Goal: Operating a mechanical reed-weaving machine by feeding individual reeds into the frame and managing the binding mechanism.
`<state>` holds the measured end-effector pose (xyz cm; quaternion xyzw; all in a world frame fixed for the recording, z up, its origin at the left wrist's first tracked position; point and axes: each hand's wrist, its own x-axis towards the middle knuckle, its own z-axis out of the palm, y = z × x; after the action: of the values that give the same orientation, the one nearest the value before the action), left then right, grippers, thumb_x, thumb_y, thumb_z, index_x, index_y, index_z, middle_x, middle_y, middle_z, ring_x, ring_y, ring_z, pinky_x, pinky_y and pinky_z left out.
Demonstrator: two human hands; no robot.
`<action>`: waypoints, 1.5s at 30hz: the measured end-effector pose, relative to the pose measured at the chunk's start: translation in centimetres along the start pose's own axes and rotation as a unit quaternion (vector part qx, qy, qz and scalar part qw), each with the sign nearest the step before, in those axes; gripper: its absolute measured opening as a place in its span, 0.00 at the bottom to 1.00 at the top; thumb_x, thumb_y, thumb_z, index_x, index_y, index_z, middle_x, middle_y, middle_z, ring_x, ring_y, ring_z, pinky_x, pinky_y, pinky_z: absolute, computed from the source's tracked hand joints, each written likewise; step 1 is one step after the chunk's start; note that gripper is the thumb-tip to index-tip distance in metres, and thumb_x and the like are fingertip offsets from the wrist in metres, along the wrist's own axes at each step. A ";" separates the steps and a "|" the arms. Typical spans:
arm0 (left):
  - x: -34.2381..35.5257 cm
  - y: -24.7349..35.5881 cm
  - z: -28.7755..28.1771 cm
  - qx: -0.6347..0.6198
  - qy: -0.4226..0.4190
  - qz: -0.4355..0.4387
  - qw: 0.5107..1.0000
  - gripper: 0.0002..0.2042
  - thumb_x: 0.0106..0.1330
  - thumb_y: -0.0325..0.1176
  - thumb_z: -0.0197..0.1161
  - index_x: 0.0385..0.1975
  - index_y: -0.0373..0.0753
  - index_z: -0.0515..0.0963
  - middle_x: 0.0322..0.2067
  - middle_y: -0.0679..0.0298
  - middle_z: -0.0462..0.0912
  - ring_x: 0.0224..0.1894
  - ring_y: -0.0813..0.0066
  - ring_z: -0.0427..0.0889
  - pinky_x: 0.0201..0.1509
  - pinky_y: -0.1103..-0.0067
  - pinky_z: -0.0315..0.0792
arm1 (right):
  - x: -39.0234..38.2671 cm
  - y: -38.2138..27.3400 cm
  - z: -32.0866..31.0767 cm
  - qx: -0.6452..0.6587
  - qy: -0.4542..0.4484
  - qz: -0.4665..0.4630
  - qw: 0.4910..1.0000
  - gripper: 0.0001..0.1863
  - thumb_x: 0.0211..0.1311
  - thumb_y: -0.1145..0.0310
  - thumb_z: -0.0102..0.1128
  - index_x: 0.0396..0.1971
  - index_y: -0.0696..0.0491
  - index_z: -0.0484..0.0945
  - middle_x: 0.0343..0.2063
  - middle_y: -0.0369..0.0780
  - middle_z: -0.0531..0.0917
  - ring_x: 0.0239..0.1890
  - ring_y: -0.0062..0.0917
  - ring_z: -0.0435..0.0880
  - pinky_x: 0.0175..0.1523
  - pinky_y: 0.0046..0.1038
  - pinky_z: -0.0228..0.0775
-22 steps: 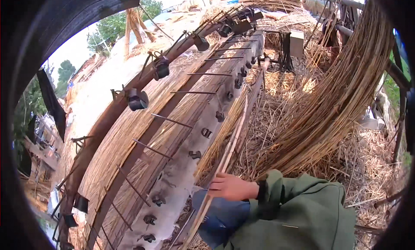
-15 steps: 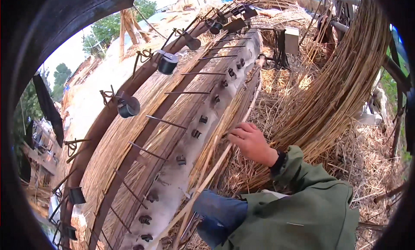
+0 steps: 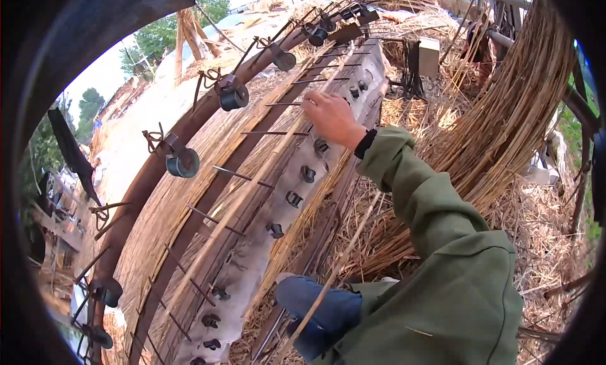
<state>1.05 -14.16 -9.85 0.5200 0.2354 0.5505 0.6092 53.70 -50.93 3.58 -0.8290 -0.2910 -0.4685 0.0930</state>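
My right hand (image 3: 332, 120), in a green sleeve, is closed round a long pale reed stalk (image 3: 252, 182). The stalk lies lengthwise across a row of thin metal rods (image 3: 237, 174), running from the far end toward the lower left. Beside the hand is a pale strip (image 3: 265, 207) set with several small dark spool-like pieces (image 3: 307, 174). A second thin stalk (image 3: 341, 264) slants across my blue-clad leg (image 3: 322, 308). My left hand is out of view.
A curved brown metal bar (image 3: 140, 191) carries wire spools (image 3: 183, 162) and tied wire loops. Finished-looking reed matting (image 3: 170, 220) spreads under it. A large upright reed bundle (image 3: 499, 112) stands at the right, over loose straw (image 3: 511, 239) on the ground.
My right hand has moved up and left with the reed stalk, from beside the pale strip to over the metal rods. The second stalk now slants across my leg.
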 end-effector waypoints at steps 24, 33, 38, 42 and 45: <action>-1.3 5.5 12.3 0.014 0.088 -0.135 0.987 0.13 0.66 0.43 0.48 0.23 0.42 0.65 0.20 0.68 0.63 0.24 0.79 0.62 0.29 0.84 0.61 | 5.6 -8.0 8.6 0.024 -0.054 -0.119 0.991 0.03 0.40 0.72 0.55 0.18 0.54 0.74 0.24 0.37 0.73 0.31 0.28 0.75 0.27 0.28 0.72; 0.0 2.5 7.7 0.075 0.052 -0.068 0.994 0.12 0.66 0.40 0.48 0.30 0.37 0.69 0.25 0.67 0.68 0.28 0.79 0.67 0.33 0.82 0.66 | 6.3 -5.8 12.6 0.096 -0.086 0.036 0.991 0.12 0.46 0.71 0.54 0.34 0.52 0.74 0.28 0.41 0.75 0.36 0.36 0.77 0.35 0.33 0.72; 2.1 -1.4 3.8 -0.061 0.052 -0.147 0.986 0.10 0.65 0.40 0.49 0.33 0.38 0.67 0.25 0.68 0.67 0.28 0.83 0.66 0.29 0.86 0.68 | 0.4 -17.8 2.4 0.378 -0.024 -0.196 0.904 0.10 0.45 0.68 0.55 0.30 0.54 0.70 0.22 0.37 0.71 0.27 0.29 0.74 0.29 0.30 0.68; 0.1 0.5 9.9 -0.102 0.097 -0.147 0.979 0.09 0.68 0.38 0.47 0.34 0.40 0.67 0.23 0.70 0.66 0.25 0.82 0.65 0.31 0.86 0.66 | -8.9 -26.0 -2.4 0.510 -0.149 -0.273 0.802 0.17 0.48 0.64 0.58 0.39 0.53 0.70 0.26 0.37 0.75 0.27 0.30 0.76 0.27 0.30 0.68; -0.8 2.0 10.2 -0.113 0.017 -0.156 0.981 0.11 0.65 0.39 0.50 0.39 0.39 0.66 0.29 0.64 0.71 0.31 0.77 0.70 0.36 0.81 0.69 | -12.3 -28.7 -2.7 0.545 -0.263 -0.256 0.754 0.17 0.49 0.63 0.58 0.39 0.52 0.70 0.25 0.38 0.75 0.25 0.33 0.77 0.25 0.31 0.67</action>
<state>8.71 -19.04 -4.71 0.3950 0.2602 0.4803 0.7386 30.60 -33.64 -8.59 -0.6229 -0.7114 -0.0007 0.3254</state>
